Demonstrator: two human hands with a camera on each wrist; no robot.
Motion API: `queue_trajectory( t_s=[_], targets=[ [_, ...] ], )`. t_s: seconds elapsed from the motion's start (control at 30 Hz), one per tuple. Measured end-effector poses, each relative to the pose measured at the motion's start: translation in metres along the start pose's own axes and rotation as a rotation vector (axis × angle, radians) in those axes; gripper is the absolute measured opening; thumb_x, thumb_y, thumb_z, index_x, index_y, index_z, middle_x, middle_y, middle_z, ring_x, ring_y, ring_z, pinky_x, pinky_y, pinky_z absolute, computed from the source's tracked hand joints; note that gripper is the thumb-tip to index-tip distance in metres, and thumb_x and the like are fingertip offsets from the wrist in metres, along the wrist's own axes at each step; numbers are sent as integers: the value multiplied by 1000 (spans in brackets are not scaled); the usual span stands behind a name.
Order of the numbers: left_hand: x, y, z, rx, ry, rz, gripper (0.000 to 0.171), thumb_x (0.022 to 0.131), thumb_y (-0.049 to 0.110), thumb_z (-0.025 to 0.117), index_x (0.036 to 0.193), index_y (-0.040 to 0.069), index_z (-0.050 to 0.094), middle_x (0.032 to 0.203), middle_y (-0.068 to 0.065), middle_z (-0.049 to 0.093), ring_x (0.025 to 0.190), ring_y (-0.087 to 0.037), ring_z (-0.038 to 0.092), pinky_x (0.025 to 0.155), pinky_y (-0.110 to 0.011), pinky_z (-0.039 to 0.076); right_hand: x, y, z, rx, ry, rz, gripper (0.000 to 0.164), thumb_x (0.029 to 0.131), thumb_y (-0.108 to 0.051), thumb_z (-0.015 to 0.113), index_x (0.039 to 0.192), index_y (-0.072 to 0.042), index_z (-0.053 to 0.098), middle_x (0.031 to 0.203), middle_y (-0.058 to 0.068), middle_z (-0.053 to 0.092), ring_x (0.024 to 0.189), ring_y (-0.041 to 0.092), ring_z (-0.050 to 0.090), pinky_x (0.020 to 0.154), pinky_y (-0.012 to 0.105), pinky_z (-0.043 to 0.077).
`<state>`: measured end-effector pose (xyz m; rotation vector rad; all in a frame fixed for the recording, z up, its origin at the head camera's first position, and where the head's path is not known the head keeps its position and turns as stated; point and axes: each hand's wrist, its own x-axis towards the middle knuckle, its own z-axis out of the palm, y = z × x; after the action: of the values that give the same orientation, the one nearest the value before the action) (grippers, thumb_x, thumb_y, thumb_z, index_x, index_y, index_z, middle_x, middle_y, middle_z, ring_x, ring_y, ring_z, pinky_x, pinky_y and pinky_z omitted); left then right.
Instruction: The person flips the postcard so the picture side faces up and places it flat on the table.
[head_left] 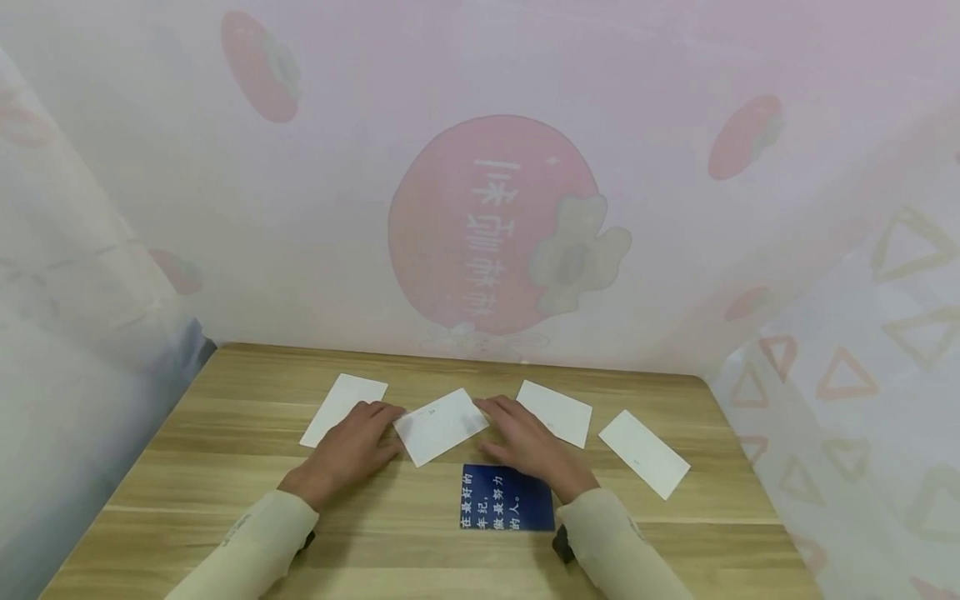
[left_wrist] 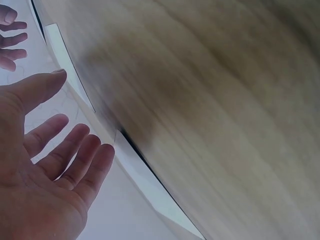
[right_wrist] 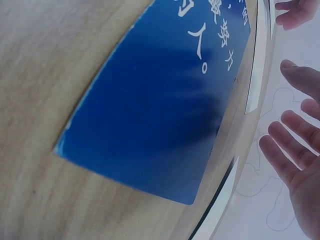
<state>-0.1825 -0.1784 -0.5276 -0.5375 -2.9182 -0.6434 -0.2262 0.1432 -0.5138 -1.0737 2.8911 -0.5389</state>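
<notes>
My left hand (head_left: 351, 447) is beside the left end of a white card (head_left: 441, 427), fingers apart and loosely extended. On that card's other side is my right hand (head_left: 531, 443), its fingers likewise loose. Both wrist views show bare palms with nothing held; whether the fingertips touch the middle card I cannot tell. Near the right wrist lies a blue card (head_left: 504, 498) with white Chinese writing, partly covered by that hand in the head view. Beyond the left hand is another white card (head_left: 339, 407), and one more white card (head_left: 558, 414) lies partly behind the right hand.
A further white card (head_left: 645, 454) lies slanted on the right side of the wood-grain table (head_left: 187, 467). Pale printed curtains (head_left: 330, 208) hang along the table's back edge and at both sides.
</notes>
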Motion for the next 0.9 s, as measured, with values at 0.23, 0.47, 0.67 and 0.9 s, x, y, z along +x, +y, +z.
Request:
queue_trajectory(
  t_s=[0.23, 0.47, 0.67, 0.9],
  targets=[
    [3, -4, -3, 6, -8, -11, 52, 98, 29, 83, 143, 7, 67, 142, -11, 69, 127, -32, 62, 103, -52, 58, 5, 0, -2, 16, -13, 11, 73, 102, -34, 79, 164, -11, 48, 156, 11, 60, 144, 31, 58, 121, 48, 49],
    [6, -7, -4, 4, -11, -13, 55, 97, 29, 84, 144, 6, 66, 144, -14, 69, 127, -35, 62, 102, -55, 59, 10, 0, 0, 8, -16, -11, 73, 102, -32, 79, 163, -9, 48, 154, 11, 60, 142, 31, 59, 119, 48, 51],
    [6, -9, -5, 13, -17, -25, 56, 96, 27, 85, 144, 6, 65, 144, -16, 68, 130, -37, 62, 102, -57, 59, 14, 0, 0, 20, -35, 9, 76, 101, -35, 80, 165, -12, 46, 156, 9, 58, 143, 30, 58, 119, 47, 51],
    [7, -10, -6, 18, -19, -32, 54, 96, 27, 85, 143, 6, 66, 143, -16, 68, 129, -38, 62, 101, -57, 59, 17, -3, 0, 24, -38, 21, 78, 100, -37, 81, 166, -14, 46, 159, 8, 56, 146, 30, 56, 120, 47, 50]
  ],
)
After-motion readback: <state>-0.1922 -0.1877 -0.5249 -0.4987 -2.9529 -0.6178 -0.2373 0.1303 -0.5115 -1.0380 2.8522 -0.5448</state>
